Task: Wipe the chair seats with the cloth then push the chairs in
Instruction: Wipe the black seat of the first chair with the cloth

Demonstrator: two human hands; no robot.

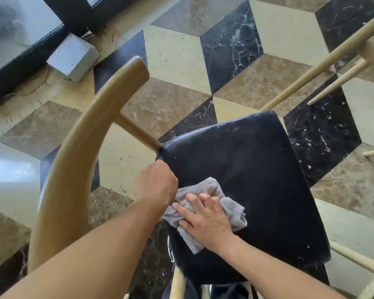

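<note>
Right hand (205, 221) pressing flat, fingers spread, on crumpled grey cloth (231, 210); left hand (156, 184) gripping near-left edge of black padded chair seat (257, 173). Wiping underway, pushing-in not yet done.

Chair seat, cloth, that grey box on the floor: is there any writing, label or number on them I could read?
No readable text anywhere.
Black chair seat: a tiny pale mark near its far edge, too small to read.
Grey cloth: plain, no label showing.
Grey box: blank faces, nothing legible.
</note>
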